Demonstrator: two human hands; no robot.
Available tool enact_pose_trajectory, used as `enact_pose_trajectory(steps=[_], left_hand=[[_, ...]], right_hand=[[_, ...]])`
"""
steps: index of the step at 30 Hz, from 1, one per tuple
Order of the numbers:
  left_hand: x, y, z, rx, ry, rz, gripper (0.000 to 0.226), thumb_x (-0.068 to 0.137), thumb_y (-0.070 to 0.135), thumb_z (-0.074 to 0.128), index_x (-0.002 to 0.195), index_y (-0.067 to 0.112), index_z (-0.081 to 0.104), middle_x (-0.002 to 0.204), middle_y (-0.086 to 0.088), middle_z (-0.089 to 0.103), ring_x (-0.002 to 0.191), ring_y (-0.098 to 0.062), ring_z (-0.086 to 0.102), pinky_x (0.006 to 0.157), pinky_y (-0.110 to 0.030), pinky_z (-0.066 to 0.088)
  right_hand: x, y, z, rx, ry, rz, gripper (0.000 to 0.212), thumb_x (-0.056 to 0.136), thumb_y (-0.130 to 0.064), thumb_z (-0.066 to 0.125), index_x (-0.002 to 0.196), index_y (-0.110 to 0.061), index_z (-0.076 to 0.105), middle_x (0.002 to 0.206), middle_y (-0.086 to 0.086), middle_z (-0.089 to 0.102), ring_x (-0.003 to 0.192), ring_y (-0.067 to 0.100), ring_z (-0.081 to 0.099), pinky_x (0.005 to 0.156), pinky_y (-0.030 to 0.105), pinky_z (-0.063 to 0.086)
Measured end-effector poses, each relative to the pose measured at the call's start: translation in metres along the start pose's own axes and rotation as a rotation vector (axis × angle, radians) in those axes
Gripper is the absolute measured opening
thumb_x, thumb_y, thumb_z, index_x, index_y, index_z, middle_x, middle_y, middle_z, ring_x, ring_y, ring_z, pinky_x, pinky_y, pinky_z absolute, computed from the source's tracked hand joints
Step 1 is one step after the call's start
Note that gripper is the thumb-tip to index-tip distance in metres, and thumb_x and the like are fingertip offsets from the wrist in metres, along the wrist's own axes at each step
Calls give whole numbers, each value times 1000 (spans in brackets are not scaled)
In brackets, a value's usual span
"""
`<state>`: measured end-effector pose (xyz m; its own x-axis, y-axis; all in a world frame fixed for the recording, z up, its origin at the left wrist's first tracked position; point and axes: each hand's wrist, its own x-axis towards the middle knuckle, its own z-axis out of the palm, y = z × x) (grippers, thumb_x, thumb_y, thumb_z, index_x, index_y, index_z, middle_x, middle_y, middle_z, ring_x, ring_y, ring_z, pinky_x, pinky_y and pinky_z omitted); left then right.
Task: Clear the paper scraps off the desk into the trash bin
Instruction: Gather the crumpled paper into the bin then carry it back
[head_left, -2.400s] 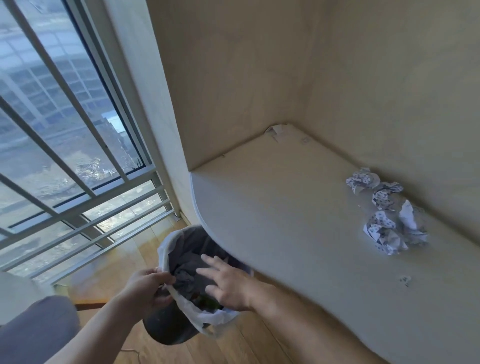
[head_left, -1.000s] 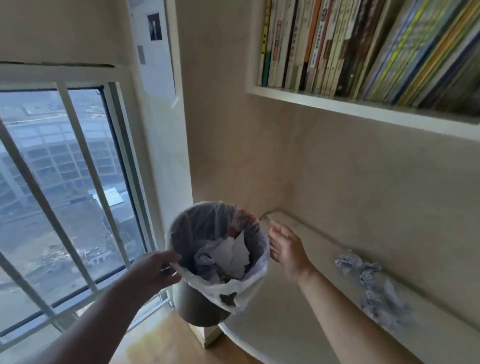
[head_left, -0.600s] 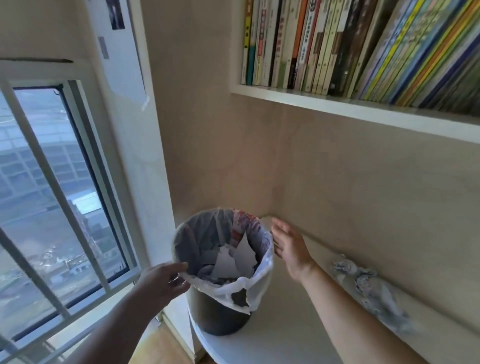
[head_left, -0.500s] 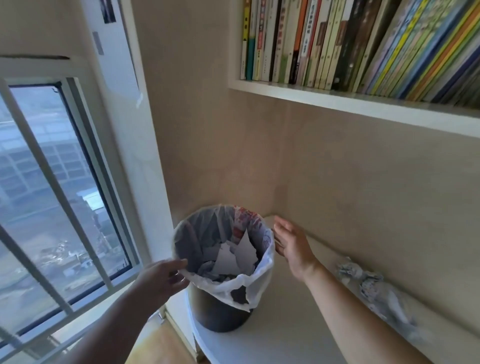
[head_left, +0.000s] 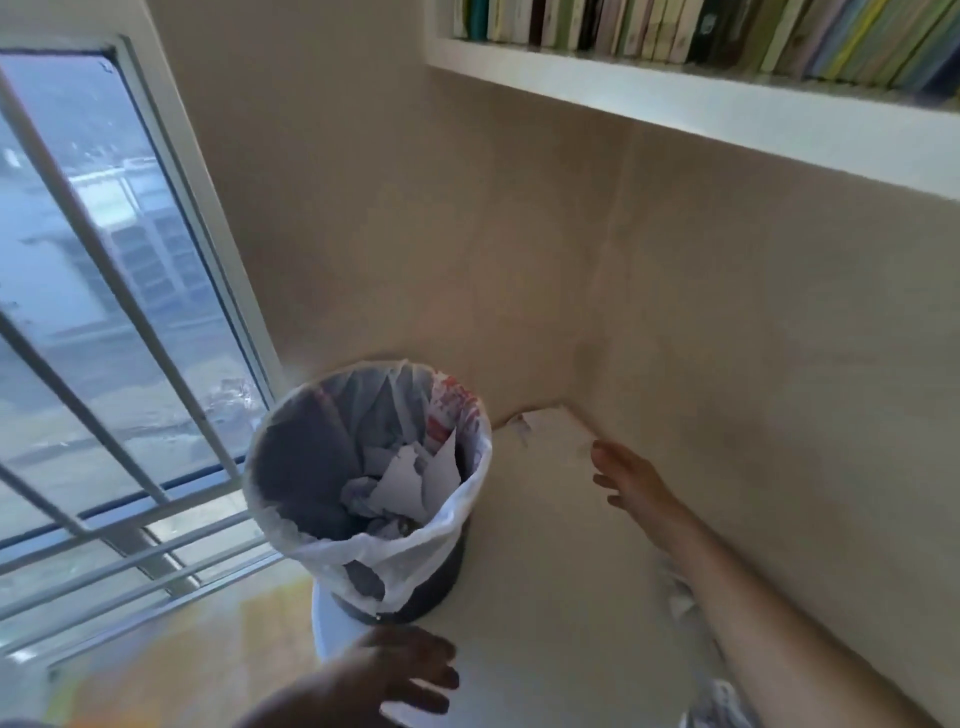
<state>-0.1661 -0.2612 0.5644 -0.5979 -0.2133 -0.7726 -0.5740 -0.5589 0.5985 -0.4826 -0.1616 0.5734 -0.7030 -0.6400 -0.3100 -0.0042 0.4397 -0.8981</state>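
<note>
The trash bin (head_left: 363, 493) stands upright on the rounded left end of the desk (head_left: 550, 571), its long axis vertical and its open mouth facing up toward the camera. It is a dark, round bin lined with a white plastic bag (head_left: 395, 556) whose edge is folded out over the rim and hangs down the near side; red print shows on the bag's far inner wall. Inside lie crumpled and torn pieces of white paper (head_left: 410, 488), piled toward the right half of the bin. The left hand (head_left: 400, 675) is low in the frame, just in front of the bin's base at the desk edge, fingers spread and holding nothing — it does not touch the bin. The right hand (head_left: 631, 480) reaches out over the desk to the right of the bin, toward the back corner, palm down with fingers extended and loose, also empty. Crumpled paper scraps (head_left: 680, 597) lie on the desk against the back wall, partly hidden behind the right forearm, and more (head_left: 719, 712) show at the bottom edge; both are blurred. A small scrap (head_left: 519, 428) sits in the far corner of the desk, beyond the bin. A shelf (head_left: 675, 104) of upright books (head_left: 727, 36) runs above, and a barred window (head_left: 104, 312) fills the left.
</note>
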Motion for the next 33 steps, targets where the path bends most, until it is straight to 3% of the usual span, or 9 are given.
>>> enact_pose_trajectory(steps=[3, 7, 12, 17, 20, 23, 26, 29, 33], left_hand=[[44, 34, 67, 37, 111, 147, 26, 84, 22, 72, 108, 15, 67, 107, -7, 70, 98, -23, 64, 90, -42, 52], [136, 89, 125, 271, 321, 449, 54, 91, 31, 60, 141, 17, 45, 144, -5, 47, 125, -21, 47, 106, -30, 37], [250, 136, 134, 946, 617, 583, 61, 96, 41, 41, 152, 22, 26, 159, -16, 24, 144, -35, 20, 116, -45, 20], [339, 174, 109, 1338, 732, 647, 61, 98, 44, 35, 153, 25, 18, 163, -15, 13, 146, -40, 11, 115, -57, 9], [373, 193, 99, 1423, 704, 636, 62, 99, 49, 30, 154, 28, 13, 164, -11, 9, 147, -36, 11, 115, -56, 12], [397, 192, 87, 1536, 654, 587, 62, 98, 49, 27, 154, 28, 12, 163, -10, 12, 147, -32, 11, 114, -58, 16], [407, 185, 81, 1616, 650, 633, 57, 98, 47, 25, 151, 27, 21, 161, -8, 17, 145, -30, 17, 112, -56, 22], [409, 184, 78, 1607, 635, 641, 55, 99, 47, 20, 150, 27, 26, 162, -6, 17, 146, -29, 17, 112, -54, 21], [406, 178, 81, 1606, 585, 597, 56, 101, 43, 16, 154, 25, 15, 166, -3, 5, 150, -26, 5, 118, -54, 10]], right_hand=[[7, 2, -9, -125, -25, -50, 44, 97, -34, 53, 137, -16, 51, 136, 8, 58, 119, 20, 56, 98, 37, 40], [22, 19, -28, -265, -30, -85, 45, 96, -32, 54, 138, -15, 52, 140, 5, 55, 121, 9, 48, 106, 28, 32], [46, 57, -52, -303, 33, -77, 42, 92, -29, 60, 133, -21, 56, 137, 1, 58, 116, 9, 52, 102, 23, 30], [64, 85, -78, -352, 122, -88, 27, 86, -36, 66, 109, -50, 60, 122, -8, 64, 106, 7, 58, 95, 26, 37], [83, 101, -83, -497, 84, -135, 37, 89, -40, 60, 126, -41, 57, 129, -8, 59, 99, 5, 57, 86, 18, 42], [114, 114, -69, -834, -37, -204, 47, 99, -30, 47, 145, -36, 38, 156, -8, 34, 139, 11, 36, 110, 20, 25], [158, 116, -45, -1090, -117, -335, 59, 98, -18, 40, 153, -31, 20, 164, -5, 10, 148, 12, 20, 114, 19, 17], [206, 115, -18, -1144, -115, -351, 63, 97, -14, 39, 154, -23, 16, 165, 3, 5, 149, 20, 16, 117, 28, 19], [230, 132, 5, -1242, -126, -355, 55, 102, -23, 29, 154, -16, 13, 165, 7, 6, 150, 25, 11, 118, 35, 16]])
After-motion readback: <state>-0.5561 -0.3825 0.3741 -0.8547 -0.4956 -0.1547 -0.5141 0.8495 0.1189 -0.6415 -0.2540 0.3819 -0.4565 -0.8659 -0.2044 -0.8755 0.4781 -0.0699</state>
